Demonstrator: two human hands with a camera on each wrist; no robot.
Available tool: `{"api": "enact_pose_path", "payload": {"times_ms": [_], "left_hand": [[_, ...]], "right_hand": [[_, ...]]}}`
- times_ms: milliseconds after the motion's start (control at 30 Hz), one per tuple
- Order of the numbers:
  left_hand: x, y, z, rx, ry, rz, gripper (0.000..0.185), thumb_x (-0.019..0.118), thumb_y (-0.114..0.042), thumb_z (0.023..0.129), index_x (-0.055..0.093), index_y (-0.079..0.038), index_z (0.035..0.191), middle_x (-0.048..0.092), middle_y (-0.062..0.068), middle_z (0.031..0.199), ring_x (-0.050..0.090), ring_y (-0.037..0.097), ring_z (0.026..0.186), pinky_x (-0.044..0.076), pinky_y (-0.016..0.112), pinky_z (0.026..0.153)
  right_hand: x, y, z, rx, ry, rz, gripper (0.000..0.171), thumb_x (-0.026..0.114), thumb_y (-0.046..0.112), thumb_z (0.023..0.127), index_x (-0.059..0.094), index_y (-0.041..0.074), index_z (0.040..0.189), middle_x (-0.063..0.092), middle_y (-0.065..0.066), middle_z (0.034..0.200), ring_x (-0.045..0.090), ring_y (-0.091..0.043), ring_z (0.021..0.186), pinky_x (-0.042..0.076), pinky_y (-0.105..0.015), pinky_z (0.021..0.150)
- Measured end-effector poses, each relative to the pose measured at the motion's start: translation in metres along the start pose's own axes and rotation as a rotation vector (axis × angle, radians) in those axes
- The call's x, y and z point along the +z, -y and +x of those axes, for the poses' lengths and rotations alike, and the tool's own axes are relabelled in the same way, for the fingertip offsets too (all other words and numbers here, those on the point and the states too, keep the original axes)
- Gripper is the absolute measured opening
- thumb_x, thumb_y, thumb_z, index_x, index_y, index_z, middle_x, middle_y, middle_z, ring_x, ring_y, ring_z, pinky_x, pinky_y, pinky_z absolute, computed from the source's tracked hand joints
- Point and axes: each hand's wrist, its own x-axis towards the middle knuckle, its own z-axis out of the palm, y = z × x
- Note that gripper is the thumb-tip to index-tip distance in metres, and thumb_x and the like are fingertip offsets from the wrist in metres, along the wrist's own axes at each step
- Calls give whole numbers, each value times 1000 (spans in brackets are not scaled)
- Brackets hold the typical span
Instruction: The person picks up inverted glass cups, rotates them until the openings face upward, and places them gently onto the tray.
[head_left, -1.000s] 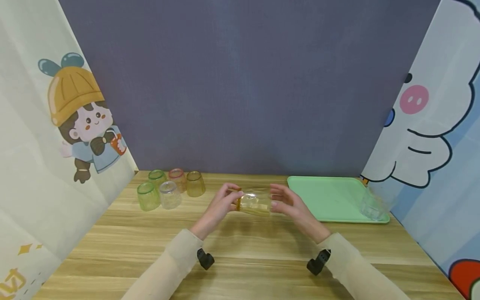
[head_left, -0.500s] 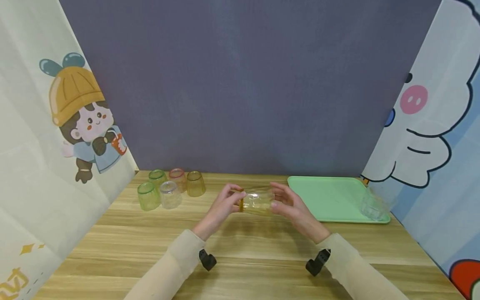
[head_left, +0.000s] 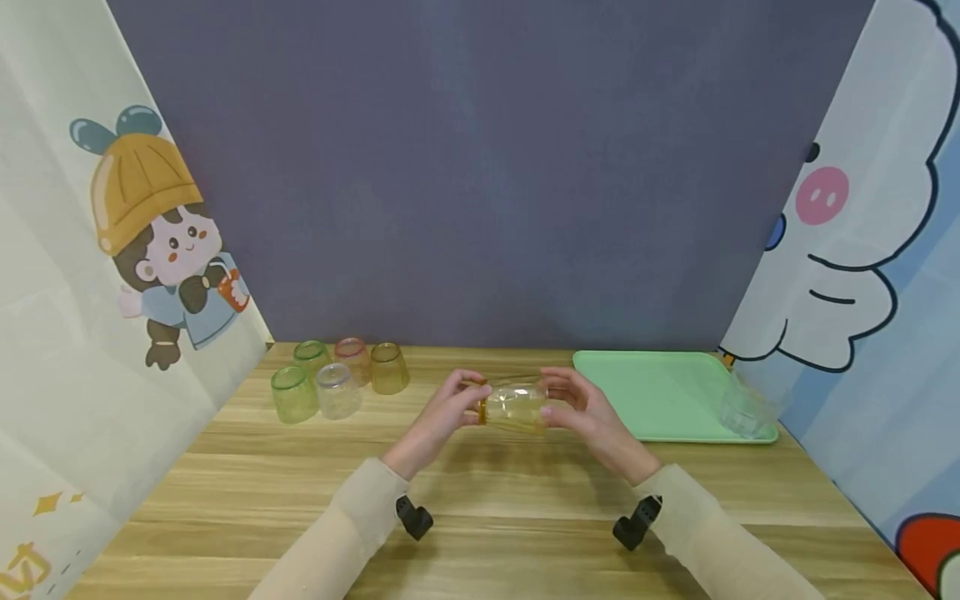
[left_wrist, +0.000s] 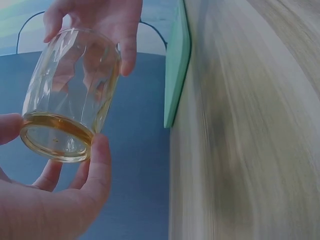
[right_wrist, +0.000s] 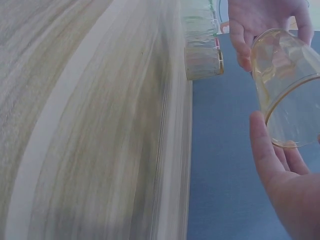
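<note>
Nearest the camera, at six o'clock in the head view, two cream sleeves (head_left: 352,525) ran up over the wooden table (head_left: 480,550), each with a black wrist mount. Ahead of them, at the middle of the table, both hands met on one amber glass (head_left: 512,404) held on its side in the air above the wood. The left hand (head_left: 442,412) pinched one end, thumb and fingers curled round it; the left wrist view showed its fingers (left_wrist: 95,170) against the thick amber ring at that end of the glass (left_wrist: 70,100). The right hand (head_left: 585,412) gripped the other end, its thumb (right_wrist: 262,145) lying along the wall of the glass (right_wrist: 285,85) in the right wrist view. So the hands were close together, both clamped on the same glass, with only its length between them.

Farther off, at ten o'clock from the glass, five small cups stood upside down in a tight cluster: a green cup (head_left: 291,393) and a clear cup (head_left: 337,389) in front, then another green one (head_left: 312,355), a pink cup (head_left: 352,357) and an amber cup (head_left: 389,367) behind. At two o'clock lay a green tray (head_left: 660,392), and a clear tumbler (head_left: 744,410) rested at its right edge. Beyond the table rose a purple backdrop (head_left: 480,167).
</note>
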Motion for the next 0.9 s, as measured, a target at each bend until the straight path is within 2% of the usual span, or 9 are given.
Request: {"api": "enact_pose_path", "payload": {"times_ms": [167,333,567,667,833,900], "left_hand": [[0,-1,3,7,34,28,44,61,-28,101,49,-1,133,55,15,122,55,28,108,52,39,94],[-3,-3,3,5,52,70,47,61,-33,101,51,-5,136,56,13,127,55,33,118,50,44,101],[-7,-4,5,11,58,94,46,60,-33,102,52,-4,136,59,14,126,58,26,111,49,46,102],[-9,-4,6,12,41,111,42,58,-32,104,53,-5,135,59,12,124,59,25,108,49,47,101],[-13,-4,9,39,-16,174,39,54,-28,106,53,-2,135,59,17,124,60,33,108,51,48,98],[-15,-4,10,62,-30,206,38,54,-26,106,53,-1,135,59,19,125,60,35,110,51,49,97]], "right_hand": [[-3,1,-2,17,-20,-5,60,70,10,94,45,5,148,48,-26,143,48,-31,129,58,-43,89],[-4,3,-2,19,-31,-1,61,71,10,94,45,4,148,50,-24,142,46,-39,131,58,-43,88],[-4,7,2,5,-30,-38,62,74,12,92,46,7,148,51,-22,142,46,-44,132,58,-42,87],[-6,8,3,11,-34,-90,62,75,14,92,47,9,148,52,-21,141,48,-42,130,58,-43,85],[-13,12,7,44,-45,-193,60,76,18,91,50,12,146,53,-17,138,49,-39,129,59,-41,83],[-16,15,9,50,-48,-228,60,76,18,91,51,11,145,54,-18,136,50,-40,128,59,-39,82]]}}
